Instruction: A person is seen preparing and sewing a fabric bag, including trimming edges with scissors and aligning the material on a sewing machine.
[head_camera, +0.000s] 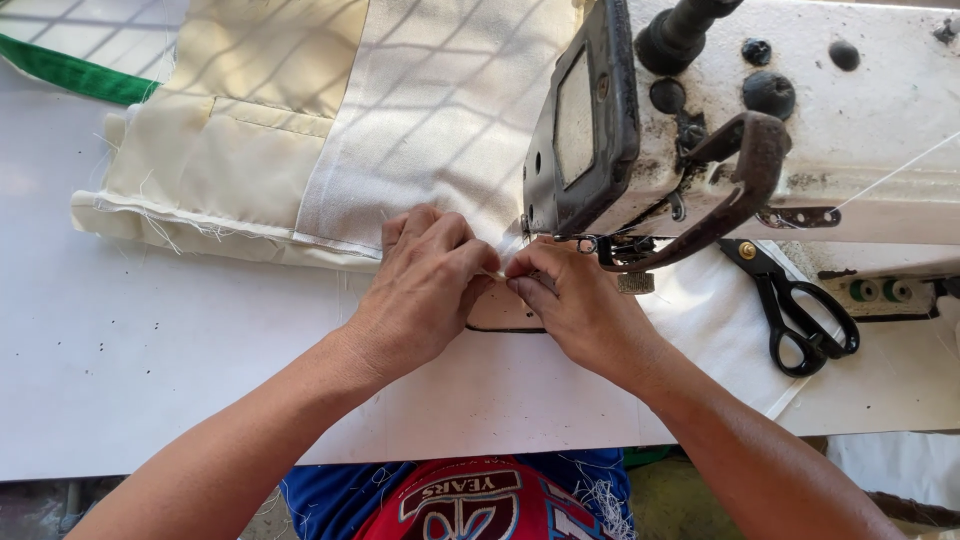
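Head | left hand (425, 285), right hand (575, 305) knuckles-up, fingertips meeting | each grip pinches white fabric (440, 110) edge

A cream and white cloth panel (330, 130) is lying on the white bench (120, 370), beside black-handled scissors (800, 310) and a grimy white sewing machine (800, 110).

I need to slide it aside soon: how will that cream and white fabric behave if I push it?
Probably floppy: the cream and white fabric lies limp on the table, folded at its edge. Pushed, it would likely bunch rather than slide whole. The left hand and right hand pinch its edge, so it may drag.
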